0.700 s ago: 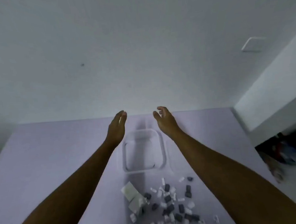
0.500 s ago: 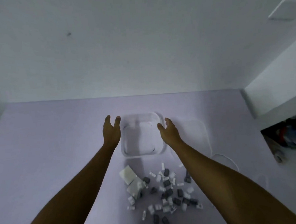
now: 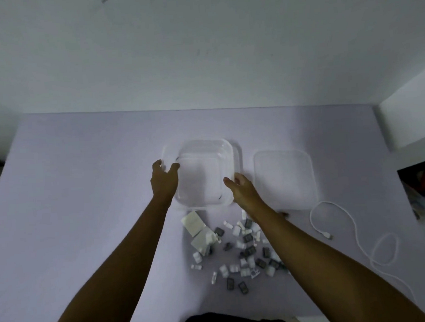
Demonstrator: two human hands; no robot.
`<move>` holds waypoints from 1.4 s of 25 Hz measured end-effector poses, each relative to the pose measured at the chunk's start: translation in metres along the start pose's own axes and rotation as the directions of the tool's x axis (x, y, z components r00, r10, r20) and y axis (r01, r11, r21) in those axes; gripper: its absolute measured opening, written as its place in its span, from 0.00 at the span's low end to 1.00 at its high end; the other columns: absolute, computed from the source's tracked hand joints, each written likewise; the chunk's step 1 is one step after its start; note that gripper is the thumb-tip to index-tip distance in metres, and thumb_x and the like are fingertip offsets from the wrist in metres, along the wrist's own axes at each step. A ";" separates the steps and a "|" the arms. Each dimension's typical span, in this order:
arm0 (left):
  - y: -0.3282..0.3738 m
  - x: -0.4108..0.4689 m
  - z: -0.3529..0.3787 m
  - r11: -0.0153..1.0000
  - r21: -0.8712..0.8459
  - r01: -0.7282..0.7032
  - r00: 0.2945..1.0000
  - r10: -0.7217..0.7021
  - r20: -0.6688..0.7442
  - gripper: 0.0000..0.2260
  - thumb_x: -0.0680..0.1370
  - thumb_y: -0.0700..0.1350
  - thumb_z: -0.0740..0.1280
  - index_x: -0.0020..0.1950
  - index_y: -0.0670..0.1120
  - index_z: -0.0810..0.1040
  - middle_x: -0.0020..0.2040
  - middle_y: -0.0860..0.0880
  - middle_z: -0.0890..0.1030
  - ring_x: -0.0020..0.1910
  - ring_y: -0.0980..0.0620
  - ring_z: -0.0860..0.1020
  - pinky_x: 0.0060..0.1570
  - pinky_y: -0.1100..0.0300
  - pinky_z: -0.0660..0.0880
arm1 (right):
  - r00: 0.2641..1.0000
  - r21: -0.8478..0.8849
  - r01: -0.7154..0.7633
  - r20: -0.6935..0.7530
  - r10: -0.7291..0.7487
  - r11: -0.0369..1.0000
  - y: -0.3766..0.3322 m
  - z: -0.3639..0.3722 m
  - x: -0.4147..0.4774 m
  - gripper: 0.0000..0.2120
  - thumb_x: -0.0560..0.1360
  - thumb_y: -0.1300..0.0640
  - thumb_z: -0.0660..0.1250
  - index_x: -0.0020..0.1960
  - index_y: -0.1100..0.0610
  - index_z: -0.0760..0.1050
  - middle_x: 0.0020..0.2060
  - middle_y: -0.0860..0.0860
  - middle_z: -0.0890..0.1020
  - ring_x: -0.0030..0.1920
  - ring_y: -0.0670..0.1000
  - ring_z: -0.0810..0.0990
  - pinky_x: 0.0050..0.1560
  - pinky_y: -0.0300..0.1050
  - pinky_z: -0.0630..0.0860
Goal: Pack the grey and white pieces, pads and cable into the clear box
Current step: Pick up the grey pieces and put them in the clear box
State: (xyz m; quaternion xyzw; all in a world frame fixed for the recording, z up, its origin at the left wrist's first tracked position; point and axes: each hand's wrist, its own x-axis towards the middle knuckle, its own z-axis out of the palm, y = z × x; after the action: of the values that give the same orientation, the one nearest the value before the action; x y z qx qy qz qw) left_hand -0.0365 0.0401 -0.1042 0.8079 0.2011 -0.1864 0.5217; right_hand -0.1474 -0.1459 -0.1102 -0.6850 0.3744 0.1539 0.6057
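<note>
A clear box (image 3: 227,149) stands empty near the table's middle. My left hand (image 3: 163,180) is at its left wall with fingers spread, and my right hand (image 3: 241,187) is at its near right corner, fingers apart; whether either touches the box is unclear. In front of the box lies a scatter of small grey and white pieces (image 3: 245,252). Two white square pads (image 3: 194,222) lie at the scatter's left. A white cable (image 3: 347,229) curls on the right.
The box's clear lid (image 3: 285,178) lies flat just right of the box. The pale table (image 3: 83,195) meets a white wall behind. A white ledge (image 3: 409,119) and dark clutter (image 3: 424,186) are at the far right.
Both hands have come down from above the box to its sides. The view has tilted downward, bringing the lid, the cable and the whole scatter into sight.
</note>
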 end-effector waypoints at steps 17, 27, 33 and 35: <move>-0.170 -0.099 -0.183 0.992 0.102 0.072 0.984 -0.054 -0.170 0.27 0.77 0.51 0.68 0.73 0.45 0.66 0.68 0.43 0.75 0.66 0.42 0.74 0.64 0.50 0.69 | 0.976 -0.077 -0.045 0.208 0.060 0.996 0.106 0.150 -0.137 0.14 0.78 0.52 0.67 0.58 0.59 0.72 0.55 0.58 0.80 0.54 0.57 0.81 0.54 0.52 0.82; -0.182 -0.093 -0.178 0.946 0.321 0.030 0.981 0.033 -0.189 0.29 0.77 0.52 0.68 0.75 0.43 0.64 0.72 0.41 0.71 0.70 0.40 0.69 0.68 0.43 0.65 | 0.971 -0.131 0.020 0.239 0.012 0.991 0.121 0.144 -0.135 0.10 0.80 0.54 0.66 0.57 0.58 0.75 0.50 0.56 0.82 0.46 0.51 0.81 0.40 0.44 0.80; -0.122 -0.111 -0.111 0.794 0.235 -0.560 0.825 0.561 0.069 0.12 0.78 0.44 0.67 0.62 0.45 0.77 0.55 0.51 0.81 0.52 0.55 0.79 0.50 0.57 0.77 | 0.973 -0.288 0.167 -0.104 -0.204 0.943 0.141 0.090 -0.107 0.02 0.78 0.59 0.67 0.46 0.57 0.76 0.40 0.52 0.81 0.41 0.50 0.79 0.41 0.39 0.73; -0.108 -0.116 -0.074 0.733 0.260 -0.628 0.771 0.542 0.334 0.11 0.78 0.45 0.67 0.59 0.46 0.78 0.50 0.51 0.81 0.47 0.56 0.79 0.45 0.65 0.74 | 0.935 -0.425 0.183 -0.203 -0.290 0.887 0.152 0.066 -0.101 0.03 0.76 0.62 0.69 0.47 0.56 0.77 0.44 0.53 0.81 0.46 0.52 0.79 0.45 0.38 0.73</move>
State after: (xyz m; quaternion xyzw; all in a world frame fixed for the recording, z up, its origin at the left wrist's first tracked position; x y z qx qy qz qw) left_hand -0.1843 0.1331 -0.0998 0.8822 -0.1661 -0.1392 0.4181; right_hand -0.3058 -0.0485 -0.1659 -0.8490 0.3245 0.0597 0.4128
